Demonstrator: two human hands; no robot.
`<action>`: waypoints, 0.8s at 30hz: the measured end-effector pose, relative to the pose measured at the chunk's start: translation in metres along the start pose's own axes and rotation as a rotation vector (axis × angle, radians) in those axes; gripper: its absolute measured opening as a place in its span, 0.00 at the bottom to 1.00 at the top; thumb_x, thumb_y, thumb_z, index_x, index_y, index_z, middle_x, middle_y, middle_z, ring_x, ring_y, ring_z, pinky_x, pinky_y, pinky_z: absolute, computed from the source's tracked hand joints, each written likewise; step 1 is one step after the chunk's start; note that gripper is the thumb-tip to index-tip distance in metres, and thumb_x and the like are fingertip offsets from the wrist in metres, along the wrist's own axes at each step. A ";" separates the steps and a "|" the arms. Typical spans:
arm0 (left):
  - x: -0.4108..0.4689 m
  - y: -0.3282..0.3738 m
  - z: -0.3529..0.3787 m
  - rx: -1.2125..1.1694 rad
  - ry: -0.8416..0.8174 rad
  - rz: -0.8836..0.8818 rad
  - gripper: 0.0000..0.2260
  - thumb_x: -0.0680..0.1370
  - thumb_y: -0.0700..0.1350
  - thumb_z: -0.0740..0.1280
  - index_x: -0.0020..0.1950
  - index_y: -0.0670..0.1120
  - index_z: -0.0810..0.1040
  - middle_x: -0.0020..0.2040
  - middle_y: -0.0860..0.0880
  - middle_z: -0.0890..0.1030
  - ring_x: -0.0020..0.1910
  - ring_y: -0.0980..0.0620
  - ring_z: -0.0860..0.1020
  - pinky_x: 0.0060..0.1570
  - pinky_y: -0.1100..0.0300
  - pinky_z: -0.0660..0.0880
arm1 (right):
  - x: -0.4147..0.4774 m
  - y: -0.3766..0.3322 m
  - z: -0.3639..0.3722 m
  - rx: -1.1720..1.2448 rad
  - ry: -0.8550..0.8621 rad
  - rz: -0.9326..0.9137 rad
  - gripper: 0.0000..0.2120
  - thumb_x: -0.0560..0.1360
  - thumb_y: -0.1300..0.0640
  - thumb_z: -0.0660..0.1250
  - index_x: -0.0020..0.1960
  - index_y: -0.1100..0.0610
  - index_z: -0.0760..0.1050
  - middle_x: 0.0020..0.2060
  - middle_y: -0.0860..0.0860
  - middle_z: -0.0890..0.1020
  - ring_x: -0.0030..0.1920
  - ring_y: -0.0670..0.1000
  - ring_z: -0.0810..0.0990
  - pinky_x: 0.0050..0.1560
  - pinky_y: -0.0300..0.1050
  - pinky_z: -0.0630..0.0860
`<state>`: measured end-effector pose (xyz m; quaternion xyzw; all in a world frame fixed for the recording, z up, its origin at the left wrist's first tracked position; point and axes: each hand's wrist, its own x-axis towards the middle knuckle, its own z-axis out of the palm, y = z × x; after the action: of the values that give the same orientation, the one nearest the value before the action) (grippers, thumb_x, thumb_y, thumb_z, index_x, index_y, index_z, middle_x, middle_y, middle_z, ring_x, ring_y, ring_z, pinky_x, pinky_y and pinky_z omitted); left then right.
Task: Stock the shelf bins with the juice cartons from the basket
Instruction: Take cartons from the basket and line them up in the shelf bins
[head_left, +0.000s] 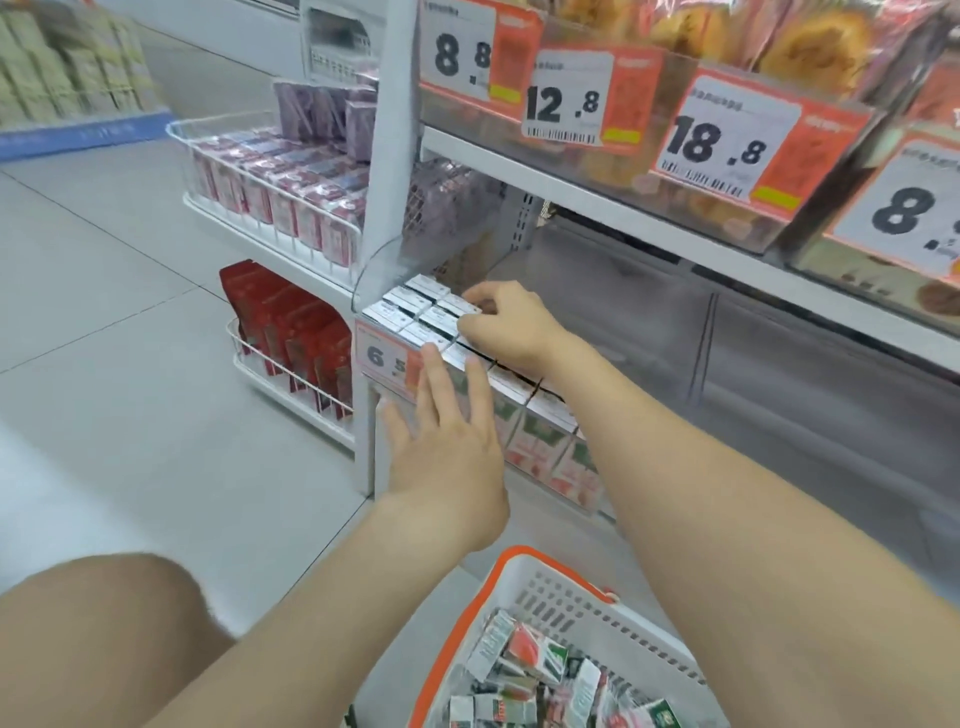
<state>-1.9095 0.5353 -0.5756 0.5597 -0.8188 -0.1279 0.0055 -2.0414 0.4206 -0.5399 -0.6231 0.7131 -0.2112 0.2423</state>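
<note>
Seen at the right fingers (480, 297): curled, tips seemingly pinching the top edge of a carton (460, 307) among the rows in the bin (382, 265). Press down there with the pads, not the nails, until level with the neighbours; no tilt, no gap. Let go only once seated flush.

Left fingers (434, 376) straight and spread, tips touching the front row's tops just beside the price tag (382, 358). Use them as a fence, to stop the front row tipping forward during the push from the right hand (511, 327). Light, flat pressure from the left hand (447, 457); no gripping.

Judged about midway: left end of the bin packed tight, more standing along the front to the right, partly hidden by the right forearm.

Plenty left to fetch: loose cartons (524, 649) heaped in the basket (519, 553), low and near, beneath both arms. For the next one, pick singly, turn upright before reaching the shelf, match the facing of the row, and fill from the back forward.
</note>
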 end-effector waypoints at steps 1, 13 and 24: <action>0.000 0.001 0.001 -0.021 0.009 -0.002 0.50 0.83 0.52 0.65 0.79 0.40 0.23 0.75 0.30 0.21 0.82 0.30 0.35 0.79 0.31 0.42 | -0.001 0.002 -0.001 -0.024 -0.024 -0.006 0.33 0.69 0.45 0.66 0.73 0.52 0.76 0.66 0.51 0.82 0.68 0.54 0.77 0.70 0.50 0.74; -0.029 0.014 0.019 -0.080 0.330 0.030 0.32 0.74 0.42 0.70 0.75 0.43 0.61 0.74 0.37 0.59 0.71 0.32 0.64 0.64 0.44 0.68 | -0.147 0.030 -0.008 -0.121 0.503 -0.369 0.11 0.71 0.57 0.62 0.46 0.54 0.83 0.40 0.48 0.85 0.42 0.53 0.82 0.45 0.54 0.80; -0.083 0.060 0.146 0.206 -0.796 0.576 0.19 0.83 0.48 0.67 0.73 0.48 0.74 0.67 0.46 0.78 0.63 0.43 0.77 0.57 0.54 0.75 | -0.324 0.186 0.069 -0.262 -0.105 -0.192 0.11 0.66 0.53 0.56 0.34 0.53 0.76 0.27 0.48 0.79 0.29 0.53 0.75 0.33 0.50 0.77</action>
<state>-1.9553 0.6612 -0.6924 0.2163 -0.8869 -0.2433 -0.3277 -2.1111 0.7665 -0.6799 -0.7248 0.6580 -0.1059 0.1745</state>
